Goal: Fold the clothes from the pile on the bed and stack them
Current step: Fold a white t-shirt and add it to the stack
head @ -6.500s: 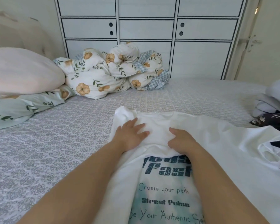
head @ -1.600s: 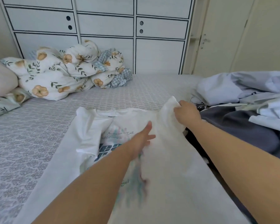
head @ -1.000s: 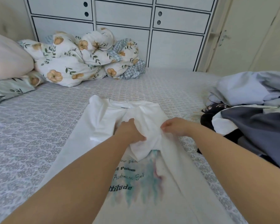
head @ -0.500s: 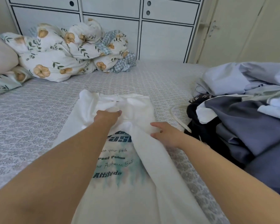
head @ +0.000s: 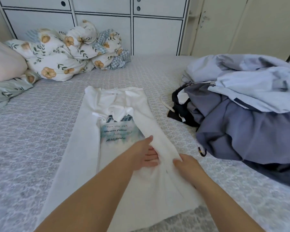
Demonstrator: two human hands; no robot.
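Note:
A white T-shirt [head: 117, 136] with a teal print lies lengthwise on the bed [head: 32, 128], collar away from me. Both its sides are folded in over the middle. My left hand [head: 145, 154] lies flat on the lower part of the shirt, fingers straight, their tips tucked under the right folded flap. My right hand [head: 186, 164] holds that flap at its outer edge, fingers curled into the fabric. The pile of unfolded clothes [head: 241, 114], light blue, grey-blue and black, lies to the right of the shirt.
A bunched floral duvet [head: 65, 54] and pillows [head: 5, 64] lie at the far left of the bed. White wardrobe doors [head: 124, 27] stand behind the bed, and a cream door [head: 249, 25] at the right. A thin cord [head: 165, 104] trails from the pile.
Both hands have slid from near the collar down the shirt toward me. The right side is now folded over along its length.

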